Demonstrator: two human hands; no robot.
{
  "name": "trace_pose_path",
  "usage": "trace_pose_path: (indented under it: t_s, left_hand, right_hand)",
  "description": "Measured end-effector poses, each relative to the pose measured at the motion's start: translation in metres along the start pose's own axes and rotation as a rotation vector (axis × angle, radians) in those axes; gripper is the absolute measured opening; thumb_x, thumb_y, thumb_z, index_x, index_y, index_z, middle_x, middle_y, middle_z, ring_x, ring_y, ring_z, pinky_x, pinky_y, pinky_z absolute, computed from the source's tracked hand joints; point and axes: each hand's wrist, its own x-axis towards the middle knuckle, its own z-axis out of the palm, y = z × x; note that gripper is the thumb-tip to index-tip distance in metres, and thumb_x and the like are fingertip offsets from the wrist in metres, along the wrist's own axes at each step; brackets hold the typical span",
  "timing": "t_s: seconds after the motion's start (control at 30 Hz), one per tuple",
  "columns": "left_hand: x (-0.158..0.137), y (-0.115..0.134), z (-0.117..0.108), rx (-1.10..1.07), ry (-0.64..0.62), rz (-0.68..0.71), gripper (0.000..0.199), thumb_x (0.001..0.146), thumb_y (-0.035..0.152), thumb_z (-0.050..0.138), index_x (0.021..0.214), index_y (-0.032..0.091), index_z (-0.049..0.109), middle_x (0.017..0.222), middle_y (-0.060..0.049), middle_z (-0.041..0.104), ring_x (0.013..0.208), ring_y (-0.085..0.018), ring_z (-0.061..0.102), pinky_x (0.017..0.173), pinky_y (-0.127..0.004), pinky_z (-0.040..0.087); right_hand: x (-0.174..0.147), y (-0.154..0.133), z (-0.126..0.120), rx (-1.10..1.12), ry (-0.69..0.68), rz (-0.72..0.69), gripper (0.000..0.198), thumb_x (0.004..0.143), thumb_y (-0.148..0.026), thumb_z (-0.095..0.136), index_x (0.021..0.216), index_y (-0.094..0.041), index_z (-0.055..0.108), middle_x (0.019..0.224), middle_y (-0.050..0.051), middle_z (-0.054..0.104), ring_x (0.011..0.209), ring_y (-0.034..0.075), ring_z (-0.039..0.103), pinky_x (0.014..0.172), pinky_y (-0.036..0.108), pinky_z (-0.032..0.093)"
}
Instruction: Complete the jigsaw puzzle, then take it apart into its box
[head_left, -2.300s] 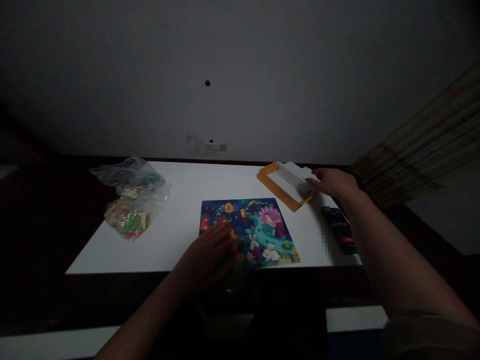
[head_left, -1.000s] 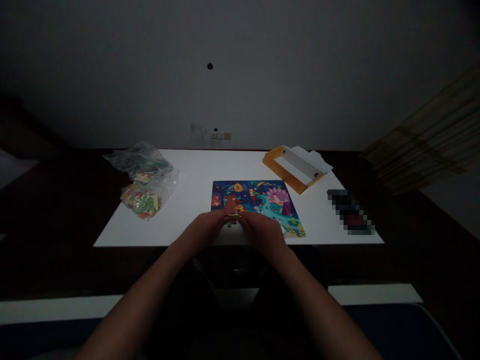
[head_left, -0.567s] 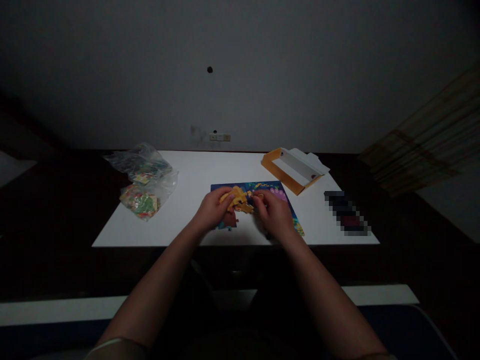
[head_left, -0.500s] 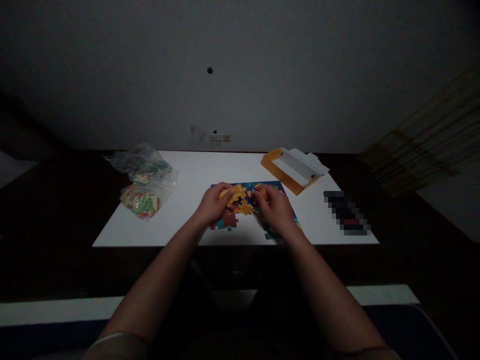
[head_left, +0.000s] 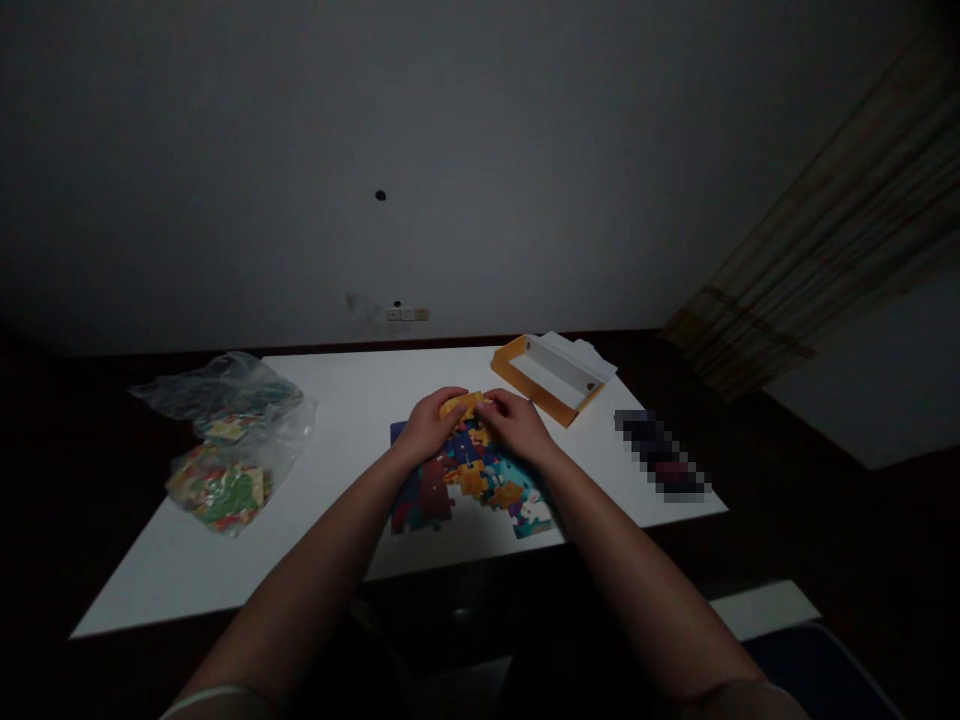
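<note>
Yellow puzzle pieces [head_left: 466, 402] are held between my two hands, above the far part of a partly joined jigsaw puzzle [head_left: 431, 492]. My left hand [head_left: 433, 425] is closed on their left side, thumb on top. From the right, my right hand [head_left: 516, 424] pinches the same pieces. Several yellow and blue pieces lie over the middle of the puzzle, and its near edge is uneven. My fingertips are partly hidden behind the pieces, so how many I hold is unclear.
The white table [head_left: 337, 400] carries clear plastic bags [head_left: 232, 480] of puzzle pieces at left. An opened orange and white box [head_left: 544, 385] lies at the back right. A blurred-out dark object [head_left: 660, 455] rests near the right edge. A wall socket [head_left: 407, 314] is behind.
My hands have come together at the yellow pieces, lifting off the puzzle's middle toward its far side, so more of the puzzle shows. The camera view has shifted and turned.
</note>
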Motion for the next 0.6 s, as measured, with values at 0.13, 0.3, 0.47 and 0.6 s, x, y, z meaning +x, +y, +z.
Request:
trace_pose_path:
  t_s: [0.13,0.3,0.47,0.6]
  left_hand:
    - [-0.002,-0.011,0.003,-0.100,0.028,-0.085,0.036,0.090,0.039,0.085,0.120,0.020,0.082,0.105,-0.009,0.085,0.094,-0.028,0.080,0.080,-0.038,0.066]
    - [0.001,-0.016,0.001,-0.309,0.073,-0.207,0.039,0.095,0.045,0.084,0.122,0.019,0.076,0.108,-0.010,0.084,0.086,-0.024,0.082,0.070,-0.033,0.067]
    - [0.002,-0.011,-0.005,-0.467,0.107,-0.253,0.038,0.102,0.050,0.079,0.120,0.018,0.071,0.115,-0.012,0.082,0.081,-0.018,0.079,0.076,-0.035,0.070]
    - [-0.002,-0.009,-0.001,-0.508,0.047,-0.260,0.028,0.098,0.039,0.081,0.113,0.017,0.073,0.109,-0.012,0.081,0.079,-0.018,0.078,0.080,-0.038,0.072]
  right_hand:
    - [0.004,-0.004,0.004,-0.015,-0.010,0.006,0.025,0.104,-0.045,0.066,0.103,-0.024,0.079,0.088,0.001,0.080,0.081,0.021,0.073,0.079,0.031,0.055]
    - [0.008,-0.009,0.005,-0.024,0.039,-0.023,0.023,0.105,-0.043,0.063,0.107,-0.025,0.078,0.101,0.004,0.083,0.094,0.025,0.076,0.090,0.036,0.058]
    - [0.010,-0.013,0.005,-0.026,0.079,-0.070,0.032,0.110,-0.047,0.059,0.116,-0.025,0.081,0.110,0.007,0.086,0.097,0.026,0.080,0.089,0.037,0.062]
    - [0.006,-0.014,0.006,-0.059,0.021,-0.182,0.032,0.109,-0.044,0.065,0.129,-0.030,0.086,0.128,0.007,0.087,0.119,0.027,0.080,0.107,0.040,0.060]
